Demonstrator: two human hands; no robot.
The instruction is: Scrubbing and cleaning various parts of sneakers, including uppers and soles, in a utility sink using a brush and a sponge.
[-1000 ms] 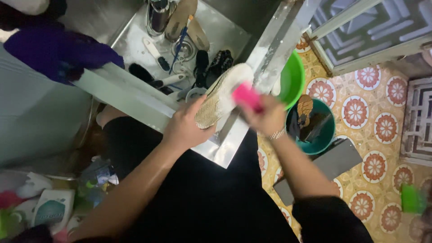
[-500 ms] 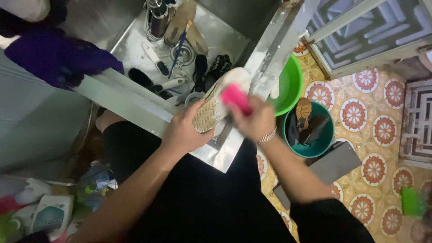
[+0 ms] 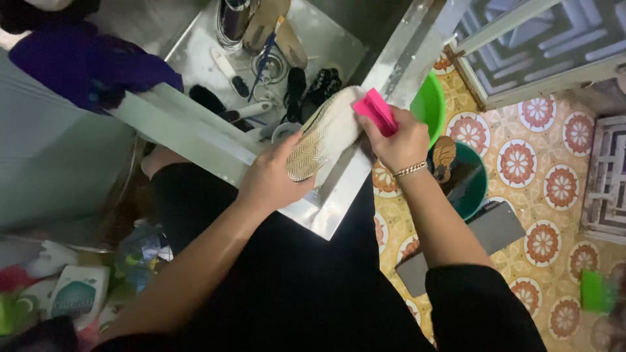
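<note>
At frame centre I see my left hand [image 3: 270,181] gripping the heel of a pale shoe [image 3: 324,132], sole up, over the steel sink's [image 3: 329,215] edge. My right hand [image 3: 394,140] clasps a pink brush [image 3: 376,111] against the toe. A green basin [image 3: 430,103] and teal bucket [image 3: 473,186] sit right, on the patterned floor [image 3: 541,169].

A shoe [image 3: 324,133] lay over the sink [image 3: 339,39] corner between the left hand [image 3: 270,179] and right hand [image 3: 394,140]; two basins [image 3: 430,101] stood right of the right hand.
</note>
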